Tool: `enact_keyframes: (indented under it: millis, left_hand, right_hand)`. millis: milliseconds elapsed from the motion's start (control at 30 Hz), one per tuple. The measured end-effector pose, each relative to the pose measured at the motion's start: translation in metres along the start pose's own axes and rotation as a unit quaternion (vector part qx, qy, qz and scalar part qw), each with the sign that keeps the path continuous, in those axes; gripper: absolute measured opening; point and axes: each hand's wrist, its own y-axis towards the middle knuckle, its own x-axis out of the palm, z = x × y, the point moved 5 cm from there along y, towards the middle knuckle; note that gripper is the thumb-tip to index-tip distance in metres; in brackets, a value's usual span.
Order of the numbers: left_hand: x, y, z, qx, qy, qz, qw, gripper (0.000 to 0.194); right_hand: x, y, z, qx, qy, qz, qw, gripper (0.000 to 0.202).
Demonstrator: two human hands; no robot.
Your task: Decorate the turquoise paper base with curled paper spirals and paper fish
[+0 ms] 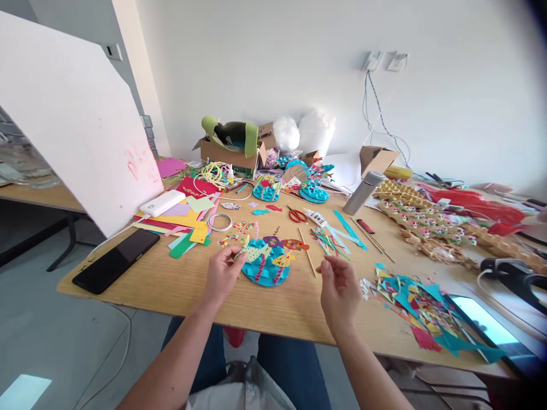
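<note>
My left hand (224, 270) pinches the edge of a pale green spotted paper fish (255, 252). Beneath and beside that fish lies a round blue paper craft base (269, 279) with wavy blue paper and pink twisted strips standing on it. A purple paper fish (272, 241), an orange paper fish (296, 245) and a yellow paper fish (282, 261) are around the same base. To the right, my right hand (341, 287) hovers over the table with thumb and fingers pressed together; anything between them is too small to make out. A thin wooden stick (307, 253) lies between the base and this hand.
Red scissors (297, 214), a white glue tube (315, 217) and a grey thermos (363, 192) stand or lie farther back. Coloured paper scraps (421, 302) cover the right side beside a tablet (487, 322). A black phone (116, 261) lies at the left edge.
</note>
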Motion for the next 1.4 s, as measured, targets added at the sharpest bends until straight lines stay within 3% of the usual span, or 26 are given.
enact_keyframes:
  millis: [167, 567, 800, 933, 1033, 1133, 1300, 1400]
  left_hand:
    - [0.007, 0.001, -0.005, 0.006, 0.013, -0.012, 1.000, 0.021]
    - [0.017, 0.000, -0.003, 0.042, 0.025, -0.001, 0.999, 0.022]
    - [0.014, -0.001, -0.005, 0.046, 0.003, 0.025, 0.999, 0.022]
    - [0.007, 0.000, 0.004, 0.043, -0.017, 0.041, 0.998, 0.024]
    - [0.003, 0.005, 0.020, 0.055, -0.021, 0.037, 0.998, 0.023]
    - [0.008, 0.012, 0.039, 0.078, 0.012, 0.014, 0.997, 0.022]
    - [0.029, 0.022, 0.062, 0.167, 0.078, -0.035, 0.982, 0.017]
    - [0.040, 0.027, 0.071, 0.224, 0.140, -0.056, 0.963, 0.016]
  right_hand:
    - [0.002, -0.021, 0.025, 0.030, -0.041, -0.027, 0.998, 0.022]
    - [0.013, -0.026, 0.015, -0.093, -0.091, -0.107, 0.986, 0.011]
    - [0.013, -0.027, 0.010, -0.121, -0.096, -0.109, 0.982, 0.007]
    - [0.007, -0.026, 0.008, -0.127, -0.079, -0.086, 0.985, 0.007]
    - [0.002, -0.013, -0.007, -0.144, -0.053, -0.067, 0.986, 0.006]
    - [0.006, 0.014, -0.043, -0.208, -0.043, -0.086, 0.973, 0.009]
    - [0.043, 0.050, -0.101, -0.339, -0.135, -0.257, 0.895, 0.029]
    - [0.062, 0.061, -0.108, -0.345, -0.166, -0.323, 0.865, 0.010]
